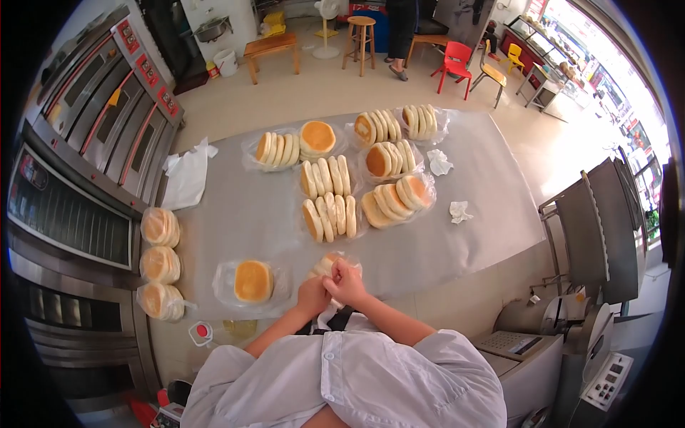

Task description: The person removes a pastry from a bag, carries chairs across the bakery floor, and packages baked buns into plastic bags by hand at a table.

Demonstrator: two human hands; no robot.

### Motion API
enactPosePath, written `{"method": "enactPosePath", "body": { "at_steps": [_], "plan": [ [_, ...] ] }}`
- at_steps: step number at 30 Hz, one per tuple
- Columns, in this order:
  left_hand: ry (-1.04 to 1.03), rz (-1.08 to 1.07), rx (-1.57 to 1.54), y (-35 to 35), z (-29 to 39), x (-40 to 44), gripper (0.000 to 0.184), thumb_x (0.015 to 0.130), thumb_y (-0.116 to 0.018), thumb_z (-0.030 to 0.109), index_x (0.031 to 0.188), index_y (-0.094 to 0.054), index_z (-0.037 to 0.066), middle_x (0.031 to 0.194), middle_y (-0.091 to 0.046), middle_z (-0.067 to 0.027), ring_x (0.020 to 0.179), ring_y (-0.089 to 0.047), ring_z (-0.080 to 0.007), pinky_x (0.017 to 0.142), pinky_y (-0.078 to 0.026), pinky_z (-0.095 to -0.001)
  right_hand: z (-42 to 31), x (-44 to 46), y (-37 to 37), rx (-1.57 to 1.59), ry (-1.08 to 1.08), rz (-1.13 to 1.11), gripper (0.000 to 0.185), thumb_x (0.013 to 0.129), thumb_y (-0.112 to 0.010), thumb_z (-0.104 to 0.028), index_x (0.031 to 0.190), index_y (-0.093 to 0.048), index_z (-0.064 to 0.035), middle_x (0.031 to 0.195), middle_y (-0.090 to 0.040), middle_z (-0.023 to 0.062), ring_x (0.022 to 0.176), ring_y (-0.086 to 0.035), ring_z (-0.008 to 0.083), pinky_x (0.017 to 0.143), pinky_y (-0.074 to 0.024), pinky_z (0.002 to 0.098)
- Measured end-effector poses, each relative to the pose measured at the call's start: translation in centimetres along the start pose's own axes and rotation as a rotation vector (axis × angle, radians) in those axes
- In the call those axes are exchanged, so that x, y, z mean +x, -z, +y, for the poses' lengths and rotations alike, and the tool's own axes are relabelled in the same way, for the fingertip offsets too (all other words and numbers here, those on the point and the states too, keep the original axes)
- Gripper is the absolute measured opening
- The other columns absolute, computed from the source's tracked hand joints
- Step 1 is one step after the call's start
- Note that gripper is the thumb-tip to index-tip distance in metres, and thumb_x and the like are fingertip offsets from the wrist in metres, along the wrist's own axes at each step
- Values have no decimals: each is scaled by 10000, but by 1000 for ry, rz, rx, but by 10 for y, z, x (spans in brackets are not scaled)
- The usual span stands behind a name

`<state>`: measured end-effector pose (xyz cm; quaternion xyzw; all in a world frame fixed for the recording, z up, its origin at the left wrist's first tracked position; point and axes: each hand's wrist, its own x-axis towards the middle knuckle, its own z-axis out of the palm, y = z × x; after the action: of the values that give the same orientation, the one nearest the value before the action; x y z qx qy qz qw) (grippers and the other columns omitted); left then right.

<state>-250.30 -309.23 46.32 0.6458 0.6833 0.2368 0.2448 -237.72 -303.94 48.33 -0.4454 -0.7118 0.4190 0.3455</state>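
Note:
Both hands meet at the near edge of the metal table, over a clear plastic bag of round breads (325,265). My left hand (315,295) is closed at the bag's near end. Against it, my right hand (345,283) is also closed, with the fingers curled. The gathered plastic between them is mostly hidden. Left of my hands, a browned flat bread (253,281) lies on an open clear bag. Beyond them, rows of breads (330,217) stand on edge in plastic.
The metal table (235,207) holds more bagged breads (397,200), white bags (187,175) and crumpled papers (460,212). Bagged stacks (160,265) line its left edge. Ovens (107,114) stand left, machines (524,357) right. A person (402,32) stands beyond, near stools.

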Motion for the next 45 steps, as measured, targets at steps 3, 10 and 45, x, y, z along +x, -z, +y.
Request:
{"method": "enactPosePath", "body": {
  "at_steps": [3, 10, 45],
  "plan": [
    [-203, -33, -50, 0, -3, -1, 135, 720, -662, 194, 797, -621, 90, 790, -646, -151, 789, -629, -360, 636, -479, -456, -2, -5, -7, 49, 167, -34, 176, 712, -645, -153, 768, -503, -67, 567, -520, 81, 529, -550, 235, 508, -448, 339],
    [-168, 81, -131, -7, -27, 0, 121, 803, -639, 178, 862, -664, 76, 824, -655, -145, 809, -626, -362, 674, -491, -425, 0, 16, 14, -272, 497, 1, 342, 746, -688, -218, 1034, -540, -111, 728, -604, 80, 634, -619, 281, 570, -494, 398],
    [-65, 264, -189, 7, -8, -10, 132, 799, -663, 198, 830, -669, 70, 802, -658, -81, 753, -634, -281, 653, -508, -364, 20, 28, 22, -206, 10, -551, 227, 773, -609, -178, 936, -714, -58, 860, -683, 165, 789, -655, 322, 760, -515, 406]
  ]
}}
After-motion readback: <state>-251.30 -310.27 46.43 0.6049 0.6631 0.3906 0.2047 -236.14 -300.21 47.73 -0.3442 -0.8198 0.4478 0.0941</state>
